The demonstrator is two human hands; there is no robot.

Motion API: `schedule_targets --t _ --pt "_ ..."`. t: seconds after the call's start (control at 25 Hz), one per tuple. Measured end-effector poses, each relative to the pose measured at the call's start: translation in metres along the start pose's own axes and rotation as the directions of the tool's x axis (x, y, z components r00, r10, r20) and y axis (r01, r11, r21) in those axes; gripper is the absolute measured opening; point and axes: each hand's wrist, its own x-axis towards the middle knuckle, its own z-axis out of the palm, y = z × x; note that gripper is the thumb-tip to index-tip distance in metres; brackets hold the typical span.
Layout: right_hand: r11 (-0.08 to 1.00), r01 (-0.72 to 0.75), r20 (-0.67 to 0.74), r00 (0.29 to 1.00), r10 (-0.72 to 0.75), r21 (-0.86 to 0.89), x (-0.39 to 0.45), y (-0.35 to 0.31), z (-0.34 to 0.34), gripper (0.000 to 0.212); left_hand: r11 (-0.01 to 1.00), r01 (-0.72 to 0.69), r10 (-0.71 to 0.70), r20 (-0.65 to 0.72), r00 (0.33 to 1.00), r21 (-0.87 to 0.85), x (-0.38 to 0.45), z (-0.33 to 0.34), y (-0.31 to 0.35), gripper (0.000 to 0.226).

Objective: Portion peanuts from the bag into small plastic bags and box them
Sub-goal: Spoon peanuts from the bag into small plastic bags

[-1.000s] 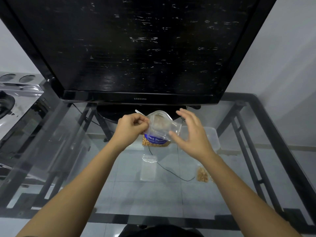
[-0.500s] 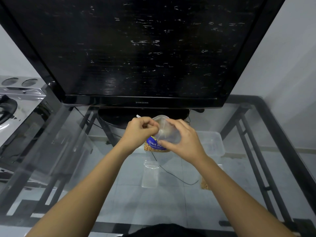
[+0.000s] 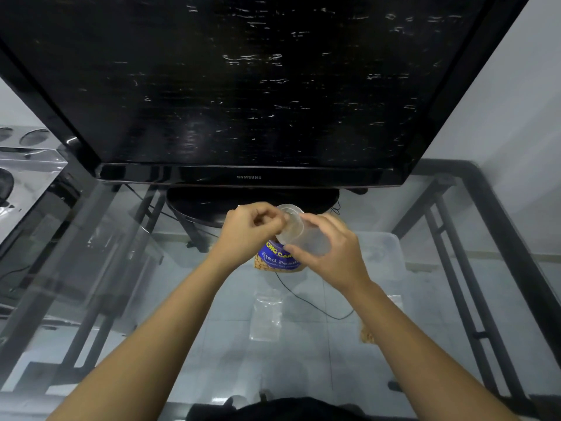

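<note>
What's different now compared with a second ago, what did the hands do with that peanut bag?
The right hand, open and apart a second ago, closed in and now pinches the peanut bag by its clear top, opposite the left hand. The left hand kept its grip. The empty small bag and the plastic box stayed where they were on the glass table.

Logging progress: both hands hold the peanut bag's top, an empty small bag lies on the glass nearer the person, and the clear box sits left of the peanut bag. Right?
Not quite. In the head view the clear box sits right of the peanut bag, not left. The rest holds: left hand and right hand hold its top, and the empty small bag lies nearer the person.
</note>
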Motion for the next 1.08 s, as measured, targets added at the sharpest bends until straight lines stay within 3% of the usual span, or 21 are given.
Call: schedule_targets --t 0.08,0.16,0.24,0.32,0.4,0.52,0.64,0.72,0.8,0.96,1.08 --pt "0.996 -0.06 -0.014 0.998 0.061 0.063 -0.001 0.006 -0.001 0.056 0.991 -0.011 0.044 -0.253 0.967 0.133 0.009 -0.003 -0.011 0.019" --pt "0.983 -0.128 -0.032 0.991 0.134 0.13 -0.005 0.014 0.0 0.052 0.965 0.124 -0.034 -0.363 0.931 0.229 0.021 -0.009 -0.029 0.038" --pt "0.953 -0.223 -0.036 0.971 0.235 0.206 -0.01 0.022 0.004 0.049 0.94 0.233 -0.163 -0.271 0.949 0.248 0.029 -0.011 -0.045 0.047" --pt "0.913 -0.311 -0.029 0.943 0.33 0.265 -0.014 0.028 0.009 0.049 0.956 0.212 -0.173 -0.192 0.966 0.202 0.031 -0.008 -0.047 0.035" --pt "0.877 -0.378 -0.007 0.918 0.398 0.298 -0.014 0.032 0.013 0.049 0.967 0.124 -0.095 -0.134 0.986 0.223 0.031 -0.004 -0.043 0.022" --pt "0.841 -0.432 0.035 0.894 0.446 0.326 -0.013 0.038 0.016 0.049 0.947 -0.05 0.061 -0.026 0.998 0.317 0.026 0.0 -0.031 0.019" --pt "0.818 -0.446 0.05 0.886 0.46 0.363 -0.012 0.041 0.017 0.051 0.898 -0.18 0.239 -0.1 0.966 0.401 0.029 -0.009 -0.023 0.018" --pt "0.811 -0.447 0.054 0.885 0.462 0.377 -0.012 0.043 0.017 0.053 0.834 -0.227 0.293 -0.054 0.955 0.503 0.032 -0.009 -0.023 0.017" --pt "0.813 -0.444 0.06 0.888 0.457 0.377 -0.012 0.044 0.017 0.054 0.841 -0.203 0.234 0.0 0.972 0.502 0.032 -0.001 -0.028 0.018" --pt "0.812 -0.444 0.077 0.889 0.451 0.377 -0.012 0.045 0.016 0.046 0.958 0.106 -0.071 -0.138 0.988 0.266 0.041 0.004 -0.04 0.02" --pt "0.818 -0.453 0.088 0.887 0.454 0.355 -0.012 0.048 0.014 0.045 0.957 0.177 -0.151 -0.126 0.98 0.231 0.046 0.005 -0.046 0.019"
